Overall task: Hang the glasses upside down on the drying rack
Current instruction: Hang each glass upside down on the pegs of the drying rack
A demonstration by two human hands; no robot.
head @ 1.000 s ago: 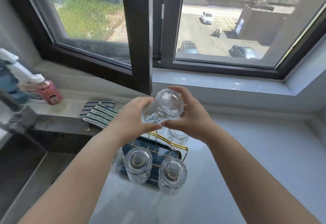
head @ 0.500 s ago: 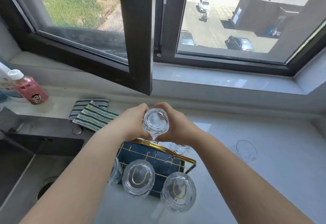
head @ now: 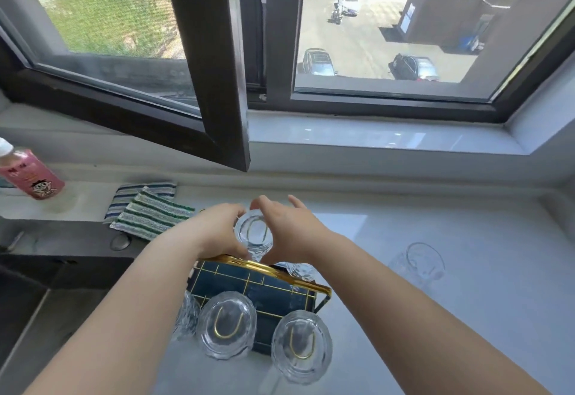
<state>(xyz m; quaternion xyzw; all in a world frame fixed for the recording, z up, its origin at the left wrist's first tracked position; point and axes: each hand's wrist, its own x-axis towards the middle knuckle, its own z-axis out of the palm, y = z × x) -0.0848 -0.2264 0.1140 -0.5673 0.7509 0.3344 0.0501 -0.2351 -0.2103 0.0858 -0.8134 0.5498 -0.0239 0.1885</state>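
Observation:
A navy drying rack (head: 264, 292) with gold wire pegs stands on the pale counter. An upside-down clear glass (head: 253, 232) sits over a far peg, and the gold loop shows through its base. My left hand (head: 214, 229) curls around its left side. My right hand (head: 289, 229) rests against its right side with the fingers straightened and apart. Two glasses (head: 226, 326) (head: 301, 346) hang upside down on the near pegs. A third (head: 186, 316) is partly hidden by my left forearm. Another glass (head: 300, 270) shows behind the rack's gold handle. One loose glass (head: 420, 265) stands on the counter to the right.
Striped cloths (head: 149, 214) lie left of the rack beside a pink bottle (head: 31, 176). The dark sink (head: 46, 316) drops away at the left. An open window sash (head: 217, 83) juts inward above the counter.
The glass has come down from mid-air onto the rack's far peg. My right hand's fingers have straightened off it. The view has tilted downward.

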